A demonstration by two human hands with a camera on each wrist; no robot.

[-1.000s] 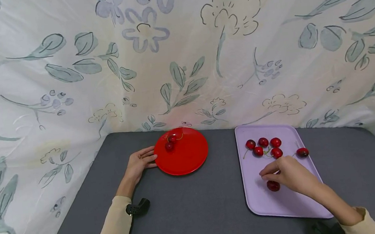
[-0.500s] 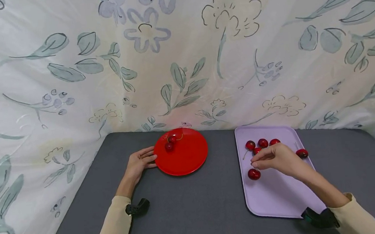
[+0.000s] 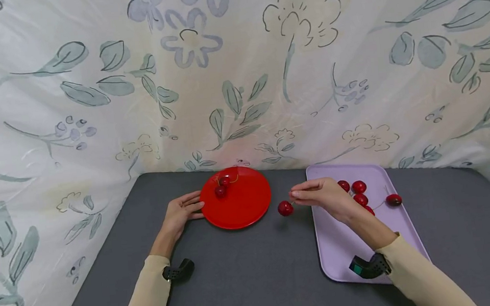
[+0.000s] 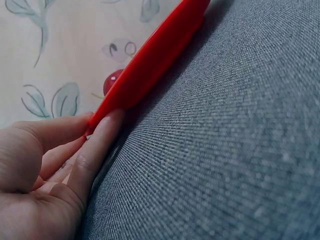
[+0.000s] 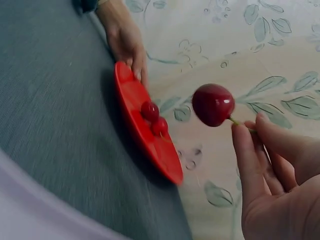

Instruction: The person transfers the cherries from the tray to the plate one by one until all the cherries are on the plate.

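Between thumb and fingertips my right hand point(image 3: 326, 197) pinches the green stem of a dark red cherry point(image 5: 213, 105). The cherry hangs over the grey cloth, between the red plate point(image 3: 245, 204) and the lilac tray point(image 3: 348, 261). My left hand point(image 3: 179, 216) grips the plate's left rim; in the left wrist view, the thumb is at the edge and a finger point(image 4: 95, 150) lies along the underside. Two stemmed cherries point(image 3: 220, 191) lie on the plate near its back left. Several more cherries point(image 3: 359, 187) are on the tray, some hidden behind my right hand.
One cherry point(image 3: 394, 200) lies at the tray's right rim. Dark grey cloth point(image 3: 248, 280) covers the table. A flower-patterned sheet point(image 3: 240, 99) hangs behind the table's back edge. A black wrist device point(image 3: 371, 266) sits on the right arm above the tray.
My right hand has carried the cherry by its stem leftward from above the tray, past its left rim, toward the plate. My left hand and the plate stay in place.
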